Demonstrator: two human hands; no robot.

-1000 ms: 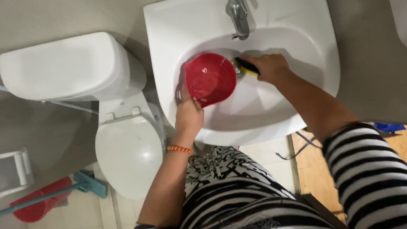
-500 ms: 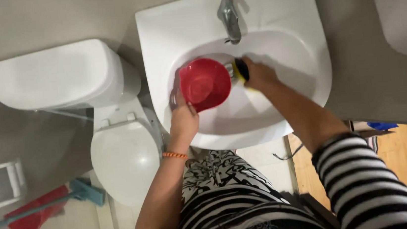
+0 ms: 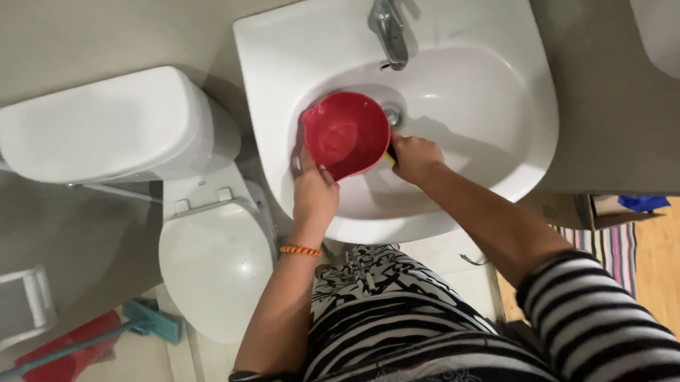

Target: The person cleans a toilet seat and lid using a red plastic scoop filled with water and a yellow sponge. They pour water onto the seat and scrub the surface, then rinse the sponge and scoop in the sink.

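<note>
- Red bowl (image 3: 347, 134): you hold it tilted inside the white sink (image 3: 505, 92), mouth facing up toward you, just below the metal tap (image 3: 386, 17).
- Left hand (image 3: 314, 195): your fingers are curled around the bowl's lower left rim, pinching it.
- Right hand (image 3: 415, 159): your fingers are closed on a yellow-and-dark sponge (image 3: 391, 158), pressed against the bowl's right edge; the sponge is mostly hidden.
- Left of your left fingers: a white toilet (image 3: 205, 254) with its lid down, cistern (image 3: 101, 127) behind it.
- Farther left, on the floor: a red dustpan (image 3: 62, 363) and a long-handled brush (image 3: 151, 319).
</note>
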